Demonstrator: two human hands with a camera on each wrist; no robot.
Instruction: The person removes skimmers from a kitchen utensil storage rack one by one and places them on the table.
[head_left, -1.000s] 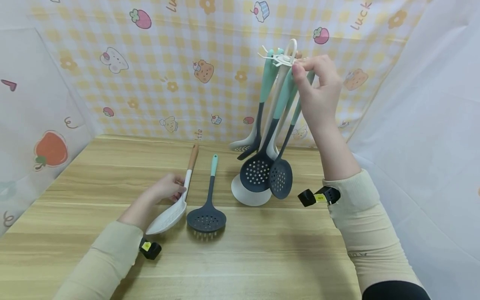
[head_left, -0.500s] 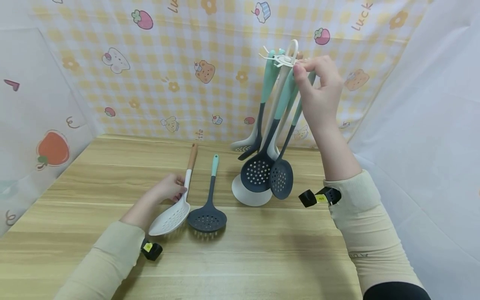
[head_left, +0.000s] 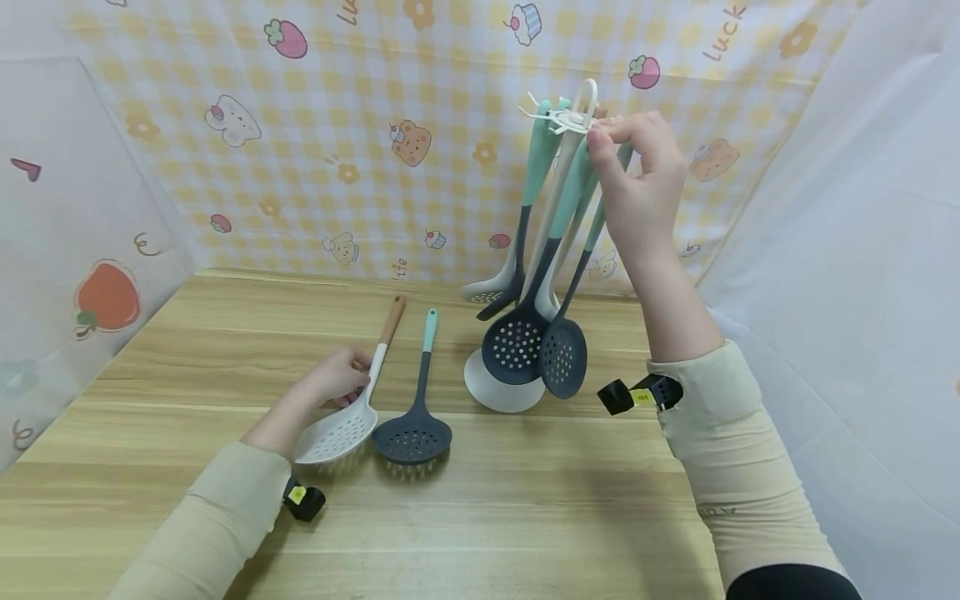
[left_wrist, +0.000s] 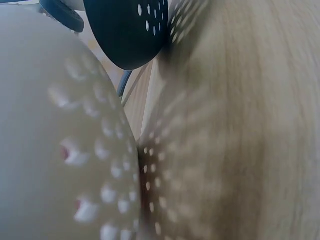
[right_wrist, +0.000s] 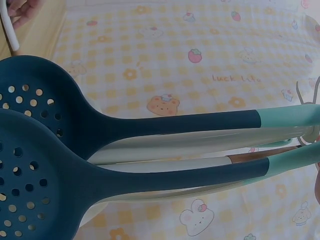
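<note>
My left hand (head_left: 341, 377) holds a white skimmer (head_left: 341, 435) low on its neck; the wooden handle end points away and the holed head faces up. In the left wrist view the skimmer's head (left_wrist: 55, 125) fills the left side, close over the table. Just right of it lies a dark grey skimmer (head_left: 414, 437) with a mint handle. My right hand (head_left: 641, 179) pinches the top of a white utensil rack (head_left: 504, 390). Several utensils hang there, including two dark skimmers, a front one (head_left: 517, 346) and a right one (head_left: 562, 358).
Behind the wooden table (head_left: 525, 517) hangs a yellow checked cloth (head_left: 300, 108) with printed pictures. White sheeting (head_left: 847, 250) closes both sides. A pale holed utensil (head_left: 483, 289) and a dark one hang at the rack's left.
The white skimmer has turned in my left hand: its head, earlier tilted edge-on, now shows its holes, and its handle end leans further right. My right hand keeps its place on the rack.
</note>
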